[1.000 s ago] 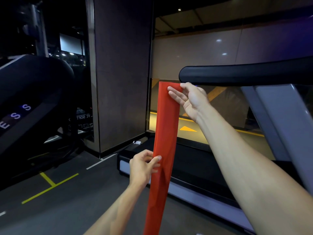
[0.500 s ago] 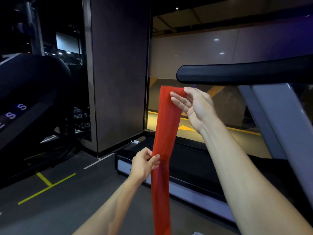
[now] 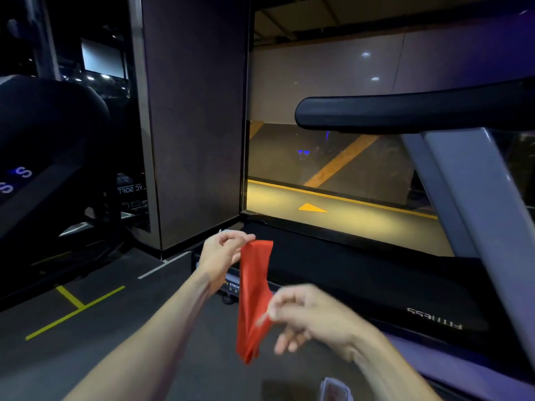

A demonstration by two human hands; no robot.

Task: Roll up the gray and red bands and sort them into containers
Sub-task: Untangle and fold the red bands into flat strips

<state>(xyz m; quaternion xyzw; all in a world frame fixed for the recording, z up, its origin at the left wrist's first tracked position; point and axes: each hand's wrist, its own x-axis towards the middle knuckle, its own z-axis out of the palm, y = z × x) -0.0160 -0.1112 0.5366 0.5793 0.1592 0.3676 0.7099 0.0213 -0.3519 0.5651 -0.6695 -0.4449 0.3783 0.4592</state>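
Observation:
A red band (image 3: 252, 296) hangs folded in front of me, over the dark floor. My left hand (image 3: 224, 250) pinches its top fold at about waist height. My right hand (image 3: 312, 316), blurred by motion, pinches the band's right edge lower down. The band's lower end dangles at the bottom middle. No gray band shows. A pale container rim (image 3: 335, 389) peeks in at the bottom edge, too cut off to tell what it holds.
A treadmill (image 3: 405, 285) with a black deck, a grey upright and a black handrail (image 3: 405, 114) fills the right side. A brown pillar (image 3: 197, 125) stands behind my left hand. Another dark machine (image 3: 43, 154) is at the left. Yellow lines (image 3: 72, 308) mark the floor.
The band was held tall, my right hand at its top by the handrail. Now my right hand has dropped low, the band is folded shorter, and my left hand holds the top.

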